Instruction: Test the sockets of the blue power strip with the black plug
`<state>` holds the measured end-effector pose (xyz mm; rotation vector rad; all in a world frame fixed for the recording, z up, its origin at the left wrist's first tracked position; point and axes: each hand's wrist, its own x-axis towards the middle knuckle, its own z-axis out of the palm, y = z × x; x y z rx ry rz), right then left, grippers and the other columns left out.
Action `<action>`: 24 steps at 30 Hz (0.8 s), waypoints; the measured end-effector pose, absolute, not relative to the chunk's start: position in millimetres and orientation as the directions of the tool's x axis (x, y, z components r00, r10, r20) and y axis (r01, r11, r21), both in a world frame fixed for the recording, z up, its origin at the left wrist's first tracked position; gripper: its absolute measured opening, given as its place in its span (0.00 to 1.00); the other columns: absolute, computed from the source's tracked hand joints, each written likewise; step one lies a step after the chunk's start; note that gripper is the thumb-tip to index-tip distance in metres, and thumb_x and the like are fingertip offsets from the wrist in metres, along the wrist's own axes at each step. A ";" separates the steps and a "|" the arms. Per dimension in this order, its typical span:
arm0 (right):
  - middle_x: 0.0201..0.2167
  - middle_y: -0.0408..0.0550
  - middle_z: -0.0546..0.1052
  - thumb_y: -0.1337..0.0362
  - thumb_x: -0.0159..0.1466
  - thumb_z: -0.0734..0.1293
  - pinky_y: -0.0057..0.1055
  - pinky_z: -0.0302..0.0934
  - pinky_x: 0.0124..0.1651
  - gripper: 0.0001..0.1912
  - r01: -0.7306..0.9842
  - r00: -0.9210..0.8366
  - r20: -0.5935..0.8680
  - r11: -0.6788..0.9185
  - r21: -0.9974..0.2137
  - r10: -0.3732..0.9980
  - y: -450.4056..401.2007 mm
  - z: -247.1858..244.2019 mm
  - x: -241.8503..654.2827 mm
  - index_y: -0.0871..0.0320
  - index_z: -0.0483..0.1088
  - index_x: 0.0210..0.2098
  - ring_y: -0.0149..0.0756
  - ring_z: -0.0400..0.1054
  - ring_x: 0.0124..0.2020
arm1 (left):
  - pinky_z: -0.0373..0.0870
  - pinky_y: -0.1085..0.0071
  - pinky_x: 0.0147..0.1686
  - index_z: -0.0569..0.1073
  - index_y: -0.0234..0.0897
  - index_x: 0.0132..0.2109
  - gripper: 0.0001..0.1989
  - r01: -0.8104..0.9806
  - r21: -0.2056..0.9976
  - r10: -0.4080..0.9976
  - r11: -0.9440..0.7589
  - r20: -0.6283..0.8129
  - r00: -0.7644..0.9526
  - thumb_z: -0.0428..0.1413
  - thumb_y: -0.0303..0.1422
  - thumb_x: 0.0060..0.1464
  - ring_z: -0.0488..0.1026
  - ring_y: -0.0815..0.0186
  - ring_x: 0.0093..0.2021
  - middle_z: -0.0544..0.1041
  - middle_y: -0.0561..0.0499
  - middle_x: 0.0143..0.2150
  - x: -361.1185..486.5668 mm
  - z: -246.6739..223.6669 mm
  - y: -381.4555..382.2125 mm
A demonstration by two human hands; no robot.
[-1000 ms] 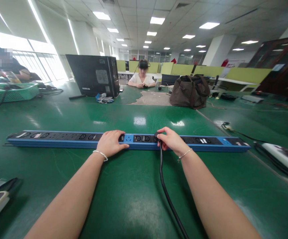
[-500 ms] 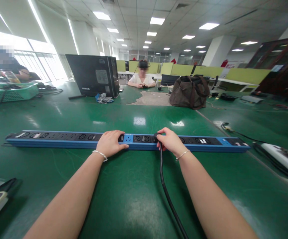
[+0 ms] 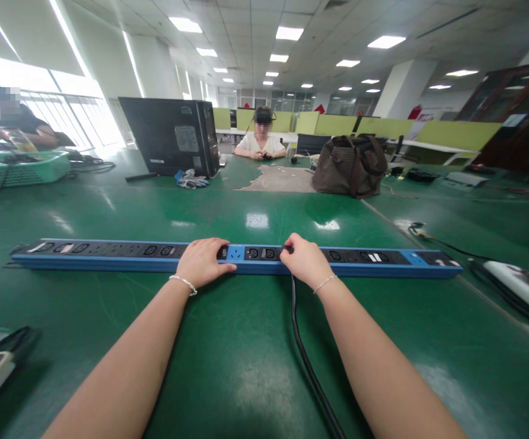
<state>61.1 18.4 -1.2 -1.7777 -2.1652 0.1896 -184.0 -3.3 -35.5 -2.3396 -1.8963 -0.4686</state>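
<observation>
A long blue and black power strip (image 3: 131, 263) lies across the green table, its sockets facing up. My left hand (image 3: 203, 262) grips the strip left of its middle, the thumb along the front edge beside a blue socket. My right hand (image 3: 306, 262) is closed on a black plug (image 3: 287, 249) over the sockets right of the middle. Most of the plug is hidden by the fingers, and I cannot tell how far it sits in a socket. From it a thick black cable (image 3: 301, 347) runs down toward the bottom edge.
Behind the strip stand a black computer case (image 3: 170, 137), gloves (image 3: 191, 178) and a brown bag (image 3: 349, 164). A green basket (image 3: 40, 171) is at the left, a white device (image 3: 520, 286) at the right. One person (image 3: 261, 143) sits opposite, another (image 3: 13, 122) at far left.
My right hand has turned and moved slightly left, its fingers now covering more of the plug. The cable's upper part has shifted a little left. My left hand stays on the strip.
</observation>
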 end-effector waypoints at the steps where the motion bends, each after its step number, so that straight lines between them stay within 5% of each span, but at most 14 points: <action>1: 0.29 0.49 0.75 0.61 0.57 0.58 0.28 0.53 0.31 0.12 0.927 -0.161 0.165 0.206 -0.313 0.973 18.3 -2.5 61.0 0.56 0.67 0.38 0.37 0.68 0.31 | 0.58 0.63 0.51 0.67 0.41 0.51 0.30 0.967 0.121 0.939 -0.223 0.293 0.180 0.53 0.53 0.44 0.67 0.57 0.51 0.72 0.48 0.51 -183.9 -35.4 -3.3; 14: 0.29 0.47 0.75 0.60 0.57 0.58 0.29 0.54 0.30 0.11 0.935 -0.204 0.112 0.227 -0.271 0.973 24.0 -4.2 65.2 0.53 0.65 0.39 0.39 0.68 0.31 | 0.59 0.60 0.51 0.67 0.37 0.51 0.32 0.974 0.107 0.960 -0.198 0.221 0.171 0.55 0.52 0.42 0.67 0.54 0.50 0.72 0.44 0.50 -174.6 -28.3 -1.1; 24: 0.29 0.47 0.75 0.60 0.54 0.60 0.29 0.54 0.29 0.11 0.926 -0.251 0.047 0.254 -0.281 0.967 32.3 4.2 64.8 0.54 0.66 0.37 0.38 0.68 0.31 | 0.51 0.54 0.56 0.64 0.37 0.55 0.29 0.961 0.123 0.927 -0.248 0.317 0.199 0.40 0.51 0.55 0.62 0.56 0.56 0.69 0.44 0.55 -129.1 -37.5 -2.9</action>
